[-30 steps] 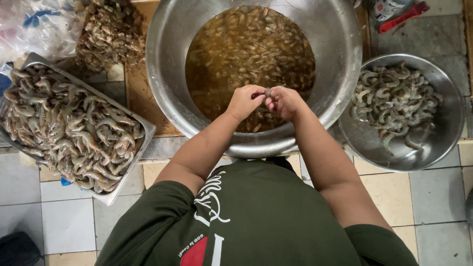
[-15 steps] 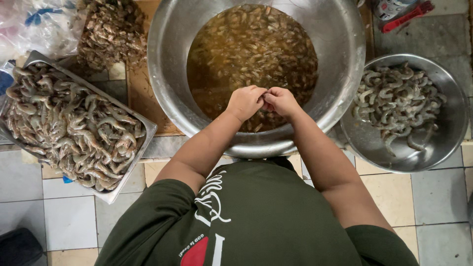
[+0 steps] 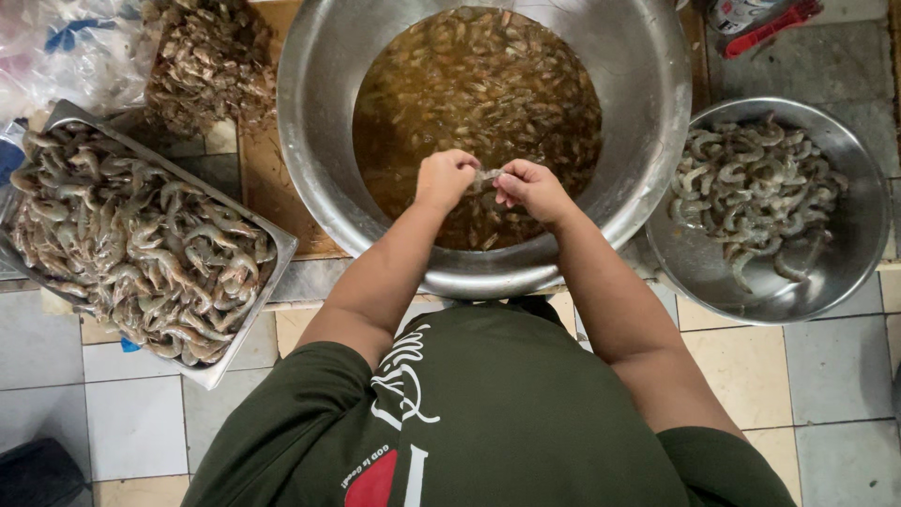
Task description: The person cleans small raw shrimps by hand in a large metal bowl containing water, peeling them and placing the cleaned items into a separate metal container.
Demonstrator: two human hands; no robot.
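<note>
Hands, two, left hand (image 3: 445,178) and right hand (image 3: 531,190) both pinching one shrimp (image 3: 485,176); two steel bowls, one tray (image 3: 246,324).

To the left, a rectangular metal tray (image 3: 246,324) lies on the pale tiled floor (image 3: 66,366), heaped with raw grey-brown whole shrimp (image 3: 131,249). Above it sits a loose brown pile of shrimp shells and heads (image 3: 211,61), beside a crumpled clear plastic bag (image 3: 56,47). To the right, a smaller round steel bowl (image 3: 849,253) holds pale peeled shrimp (image 3: 751,192). A red plastic tool (image 3: 774,23) lies at the top right corner.
</note>
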